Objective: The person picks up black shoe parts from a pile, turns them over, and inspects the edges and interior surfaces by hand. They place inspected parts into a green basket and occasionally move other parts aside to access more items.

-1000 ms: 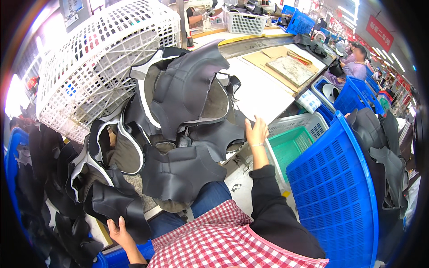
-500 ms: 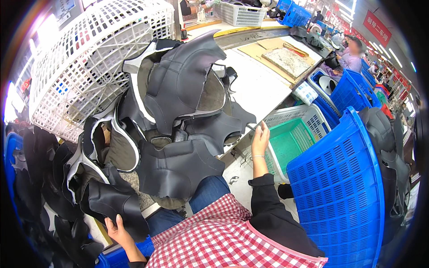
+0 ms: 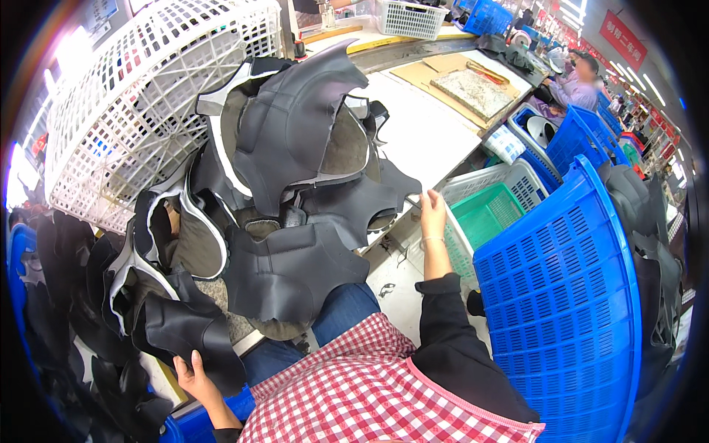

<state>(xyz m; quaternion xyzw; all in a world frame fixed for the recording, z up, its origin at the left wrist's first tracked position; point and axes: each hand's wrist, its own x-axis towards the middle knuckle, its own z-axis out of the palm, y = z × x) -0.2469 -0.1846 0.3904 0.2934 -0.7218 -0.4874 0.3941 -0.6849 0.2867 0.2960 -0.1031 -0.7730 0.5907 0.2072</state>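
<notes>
A big heap of black cut leather pieces (image 3: pixel 295 192) with pale edges lies across the white table (image 3: pixel 421 125) and hangs over its front edge. My right hand (image 3: pixel 432 214) pinches the right tip of one black piece at the table edge. My left hand (image 3: pixel 193 376) grips the lower corner of another black piece (image 3: pixel 185 332) hanging at the lower left. My checked apron and jeans fill the bottom middle.
A tipped white lattice basket (image 3: pixel 125 111) lies at the upper left. A large blue crate (image 3: pixel 569 288) stands at my right, a white basket with a green one inside (image 3: pixel 487 214) beside it. Another person (image 3: pixel 580 81) sits far right. More black pieces (image 3: pixel 59 295) hang left.
The heap looms larger and nearer. My right hand has slid down and left along the table edge, still on the black piece. My left hand stays on the hanging piece.
</notes>
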